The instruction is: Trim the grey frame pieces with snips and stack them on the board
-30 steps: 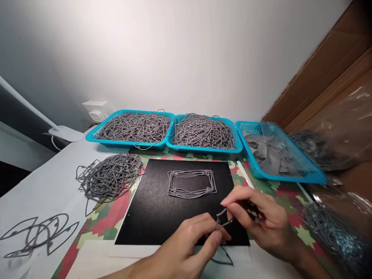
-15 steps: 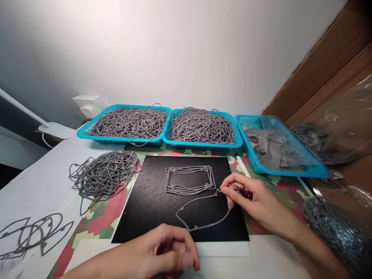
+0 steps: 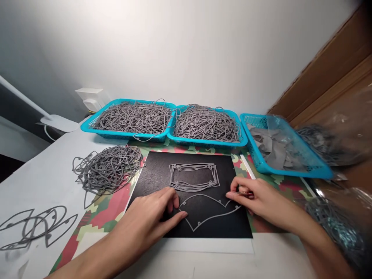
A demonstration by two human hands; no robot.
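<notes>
A thin grey rubber gasket (image 3: 213,215) with small round tabs lies loosely bent on the black mat (image 3: 151,170). My right hand (image 3: 252,197) pinches its right end between thumb and forefinger. A slim dark tool with a reddish part (image 3: 245,193) also sits in that hand, mostly hidden by the fingers. At the gasket's left corner is my left hand (image 3: 154,217), thumb and fingers apart; whether it touches the rubber I cannot tell. Just behind lies a stack of similar gaskets (image 3: 194,187), laid in a rough rectangle.
Two blue baskets (image 3: 128,135) (image 3: 207,143) heaped with gaskets stand along the wall. A third blue basket (image 3: 290,171) holds grey scraps and clear plastic. Left of the mat are a gasket pile (image 3: 112,168) and several loose ones (image 3: 37,228). Bagged gaskets (image 3: 334,221) lie right.
My left hand has moved up and forward onto the mat, its fingers spreading at the gasket's left corner. The gasket's right end has been drawn rightward by my right hand.
</notes>
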